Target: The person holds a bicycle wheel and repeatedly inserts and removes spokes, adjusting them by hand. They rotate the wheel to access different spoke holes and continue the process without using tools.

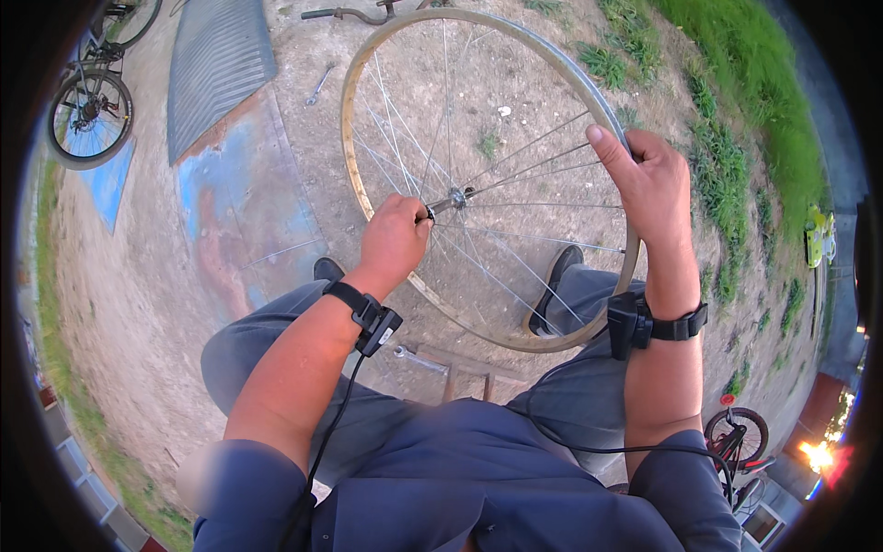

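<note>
A bare bicycle wheel (541,344) without a tyre is held tilted above the ground in front of my knees. Its rim is worn and rusty, and thin spokes run to a small metal hub (458,197). The fingers of my left hand (395,239) are closed around the near end of the axle (440,208); part of that end is hidden by them. My right hand (651,184) grips the rim at the right, thumb on the inner side and fingers wrapped behind it.
One spanner (319,85) lies on the dirt beyond the wheel, another (418,358) between my feet. A loose spoke (283,253) rests on a blue-stained sheet (244,198). Bicycles stand at the upper left (90,115) and lower right (736,434). Handlebars (349,15) lie at the top.
</note>
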Tool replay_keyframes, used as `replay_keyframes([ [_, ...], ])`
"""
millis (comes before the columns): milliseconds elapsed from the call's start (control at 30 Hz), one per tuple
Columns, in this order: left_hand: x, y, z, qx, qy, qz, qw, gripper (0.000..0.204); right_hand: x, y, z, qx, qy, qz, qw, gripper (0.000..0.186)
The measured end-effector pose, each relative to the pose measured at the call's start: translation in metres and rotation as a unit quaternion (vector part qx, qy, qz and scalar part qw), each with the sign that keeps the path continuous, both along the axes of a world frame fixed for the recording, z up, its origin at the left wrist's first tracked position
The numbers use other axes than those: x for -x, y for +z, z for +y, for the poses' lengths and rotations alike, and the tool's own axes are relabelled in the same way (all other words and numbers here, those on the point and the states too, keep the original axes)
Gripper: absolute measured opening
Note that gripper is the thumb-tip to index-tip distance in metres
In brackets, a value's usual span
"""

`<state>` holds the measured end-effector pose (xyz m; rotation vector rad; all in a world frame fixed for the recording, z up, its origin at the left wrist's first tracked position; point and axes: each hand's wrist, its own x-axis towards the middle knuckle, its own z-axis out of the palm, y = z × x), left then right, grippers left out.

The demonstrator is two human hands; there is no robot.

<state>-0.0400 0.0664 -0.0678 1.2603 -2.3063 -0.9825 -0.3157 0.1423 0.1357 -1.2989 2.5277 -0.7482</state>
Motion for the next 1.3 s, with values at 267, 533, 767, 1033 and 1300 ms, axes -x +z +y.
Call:
replay_keyframes([
  [267, -0.003, -0.005, -0.001, -0.015, 0.004, 0.017, 1.000, 0.016, 0.003, -0.002, -0.001, -0.004, -0.014, 0.000, 1.000, 0.070],
  [533, -0.017, -0.002, 0.012, 0.046, -0.034, 0.024, 0.998, 0.028, 0.009, -0.006, -0.003, -0.016, -0.013, 0.007, 1.000, 0.071],
  [767, -0.019, 0.000, 0.015, 0.069, -0.067, 0.004, 0.995, 0.035, 0.012, -0.009, -0.003, -0.005, -0.014, 0.006, 1.000, 0.070],
  [1033, -0.019, 0.000, 0.015, 0.076, -0.076, -0.008, 0.994, 0.037, 0.013, -0.011, -0.003, 0.000, -0.015, 0.000, 1.000, 0.069],
  [1300, -0.018, 0.001, 0.015, 0.066, -0.076, -0.012, 0.995, 0.038, 0.013, -0.010, -0.003, -0.006, -0.020, 0.000, 1.000, 0.070],
])
